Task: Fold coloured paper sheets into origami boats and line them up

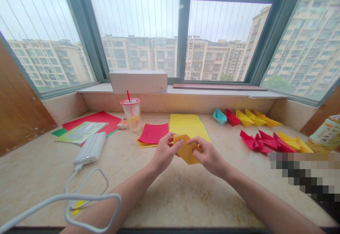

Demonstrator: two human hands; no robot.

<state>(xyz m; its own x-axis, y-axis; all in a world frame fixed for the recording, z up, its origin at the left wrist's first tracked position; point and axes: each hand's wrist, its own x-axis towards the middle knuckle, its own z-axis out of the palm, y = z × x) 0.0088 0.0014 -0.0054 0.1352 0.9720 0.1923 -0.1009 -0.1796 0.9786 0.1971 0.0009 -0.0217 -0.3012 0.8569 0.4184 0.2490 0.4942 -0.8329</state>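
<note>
Both hands hold a folded piece of yellow paper (187, 152) above the counter. My left hand (169, 149) pinches its left side, thumb on the near face. On the right side, my right hand (206, 151) grips the paper with bent fingers, thumb and fingertips against it. Just behind lies a stack of yellow sheets (186, 123), with a green edge showing at its right. A smaller stack of red squares (154, 133) sits left of it, with yellow ones beneath.
Folded paper boats in blue (219, 116), red (232, 117) and yellow (244, 117) stand at right, with more red folded pieces (252, 141) nearer. At left are a drink cup (131, 115), a white power bank (90, 149), its cable (92, 197) and larger red sheets (106, 120).
</note>
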